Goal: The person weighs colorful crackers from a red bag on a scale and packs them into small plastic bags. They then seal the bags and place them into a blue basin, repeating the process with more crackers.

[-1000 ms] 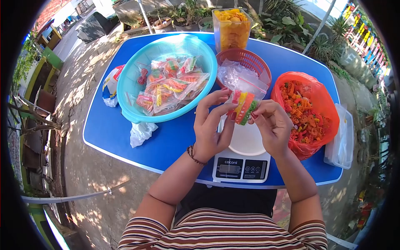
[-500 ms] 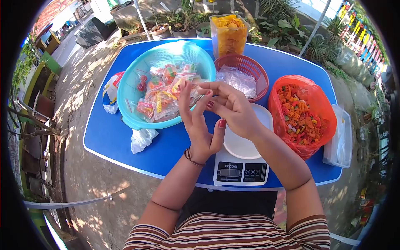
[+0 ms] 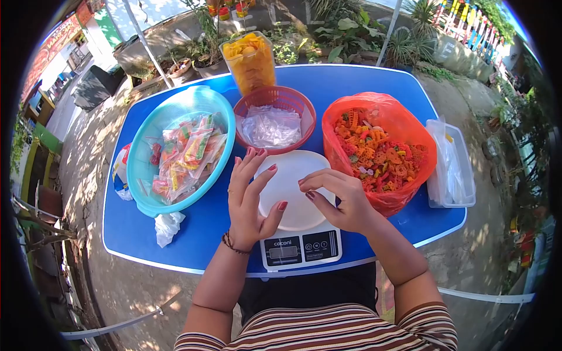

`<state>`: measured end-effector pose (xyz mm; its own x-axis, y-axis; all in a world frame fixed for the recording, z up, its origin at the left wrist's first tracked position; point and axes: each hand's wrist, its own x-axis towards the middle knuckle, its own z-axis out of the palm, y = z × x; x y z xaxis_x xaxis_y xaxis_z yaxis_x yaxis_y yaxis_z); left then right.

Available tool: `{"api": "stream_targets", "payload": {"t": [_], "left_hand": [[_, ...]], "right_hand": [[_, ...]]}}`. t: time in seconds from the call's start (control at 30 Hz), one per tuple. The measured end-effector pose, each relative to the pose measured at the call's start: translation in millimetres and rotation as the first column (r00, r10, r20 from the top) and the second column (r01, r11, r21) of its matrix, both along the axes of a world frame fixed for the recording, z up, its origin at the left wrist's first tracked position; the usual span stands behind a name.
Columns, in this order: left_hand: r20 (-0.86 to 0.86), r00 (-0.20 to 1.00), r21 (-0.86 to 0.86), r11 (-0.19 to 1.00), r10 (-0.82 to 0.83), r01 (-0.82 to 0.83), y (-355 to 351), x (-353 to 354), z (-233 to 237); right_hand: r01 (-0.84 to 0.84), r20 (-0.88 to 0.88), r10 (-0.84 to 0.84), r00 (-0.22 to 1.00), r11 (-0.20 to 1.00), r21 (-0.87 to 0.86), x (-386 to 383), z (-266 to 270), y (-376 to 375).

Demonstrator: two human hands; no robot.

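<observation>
Above the left part of a round white plate (image 3: 295, 193) on a digital scale (image 3: 301, 248), my left hand (image 3: 249, 202) is raised with its fingers apart and nothing in it. My right hand (image 3: 342, 202) hovers over the plate's right side, thumb and index finger curved toward each other with a gap between the tips; no item shows in it. Behind the plate stands a red basket (image 3: 309, 120) with clear plastic bags (image 3: 270, 126). To the right is a red plastic bag (image 3: 418, 140) of orange and red snack pieces (image 3: 380, 158).
A turquoise basket (image 3: 143, 137) with filled small packets (image 3: 190, 152) stands left on the blue table (image 3: 351, 79). Behind are orange chips in a clear container (image 3: 250, 61). A clear box (image 3: 456, 167) is far right; crumpled white plastic (image 3: 168, 228) lies front left.
The view has turned to the right. My hands have moved from beside the turquoise basket to above the plate and have come apart.
</observation>
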<state>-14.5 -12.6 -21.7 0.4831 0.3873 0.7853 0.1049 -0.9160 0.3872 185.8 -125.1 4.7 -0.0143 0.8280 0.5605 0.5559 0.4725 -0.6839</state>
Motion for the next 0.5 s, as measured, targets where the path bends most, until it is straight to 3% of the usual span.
{"api": "stream_targets", "payload": {"t": [0.2,0.27,0.43,0.5], "left_hand": [[-0.164,0.979,-0.042,0.993,-0.119,0.113,-23,21,16],[-0.217,0.962,-0.064,0.986,-0.166,0.156,-34,29,23],[-0.368,0.891,-0.106,0.964,-0.267,0.246,-44,58,35],[-0.447,0.839,-0.114,0.950,-0.311,0.291,-41,74,41]], "right_hand": [[0.142,0.151,-0.142,0.978,0.990,0.010,61,7,-20],[0.269,0.203,-0.258,0.945,0.962,-0.032,91,10,-23],[0.623,0.355,-0.585,0.729,0.782,0.009,154,-17,-38],[0.663,0.323,-0.612,0.722,0.745,-0.070,159,-22,-43]]}}
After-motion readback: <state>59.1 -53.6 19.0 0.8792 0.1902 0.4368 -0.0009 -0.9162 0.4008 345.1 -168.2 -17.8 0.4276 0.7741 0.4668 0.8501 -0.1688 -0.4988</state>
